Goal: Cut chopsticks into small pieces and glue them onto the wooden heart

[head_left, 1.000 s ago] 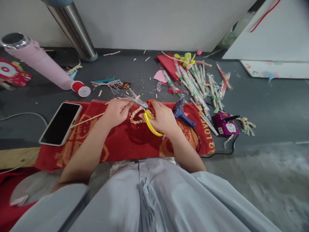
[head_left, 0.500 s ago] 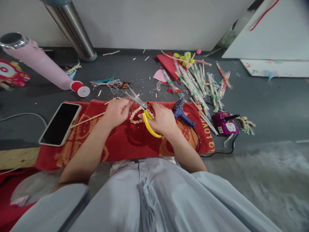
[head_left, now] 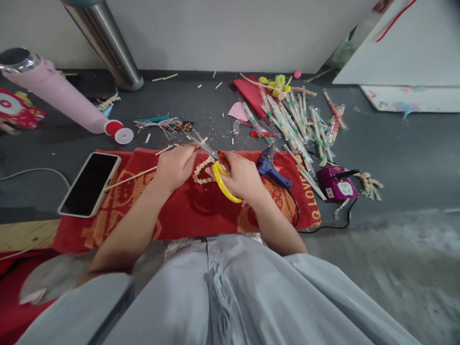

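My right hand (head_left: 246,177) is closed around the yellow-handled scissors (head_left: 225,186), whose metal blades point up and left. My left hand (head_left: 176,165) has its fingers pinched together beside the blades. A thin pale stick (head_left: 132,177) runs from near the phone into this hand, and a short pale end shows at the blades; the part in the fingers is hidden. Between the hands a loop of small pale pieces (head_left: 201,179) lies on the red towel (head_left: 194,215), partly covered by the right hand. A blue hot glue gun (head_left: 273,170) rests right of the right hand.
A phone (head_left: 89,184) lies on the towel's left end. Behind it are a red thread spool (head_left: 118,132), a pink tumbler (head_left: 61,96) and a steel bottle (head_left: 111,48). Wrapped stick bundles (head_left: 287,120) and a purple power socket (head_left: 336,183) are at right. Pale scraps litter the dark table.
The scissor blades look closer together now, and the right hand has shifted very slightly. The left hand stays nearly in place beside them.
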A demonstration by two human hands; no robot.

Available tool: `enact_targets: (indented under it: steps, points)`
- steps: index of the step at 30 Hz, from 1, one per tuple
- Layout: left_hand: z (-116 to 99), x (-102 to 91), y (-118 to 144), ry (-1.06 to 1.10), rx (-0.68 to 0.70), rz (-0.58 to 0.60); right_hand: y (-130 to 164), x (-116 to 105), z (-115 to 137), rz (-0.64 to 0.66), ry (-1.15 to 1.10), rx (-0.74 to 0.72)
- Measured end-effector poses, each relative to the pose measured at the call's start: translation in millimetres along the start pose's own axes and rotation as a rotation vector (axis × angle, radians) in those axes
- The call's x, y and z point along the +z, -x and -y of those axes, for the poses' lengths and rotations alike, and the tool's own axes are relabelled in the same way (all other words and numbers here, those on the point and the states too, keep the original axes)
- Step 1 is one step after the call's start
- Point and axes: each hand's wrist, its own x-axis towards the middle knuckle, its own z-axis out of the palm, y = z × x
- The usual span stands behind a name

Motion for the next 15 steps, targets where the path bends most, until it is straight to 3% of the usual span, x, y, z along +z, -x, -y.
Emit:
enact_targets:
  steps: [9,15]
  points:
    - [1.0,-3.4,-2.4,0.053,-0.034,0.0,0.0,0.7,-4.1,-0.05,-0.068,-0.111]
    - [-4.2,-9.8,-4.2,0.152,-0.03,0.062,-0.4,6.9,-9.4,-0.098,-0.081,-0.185]
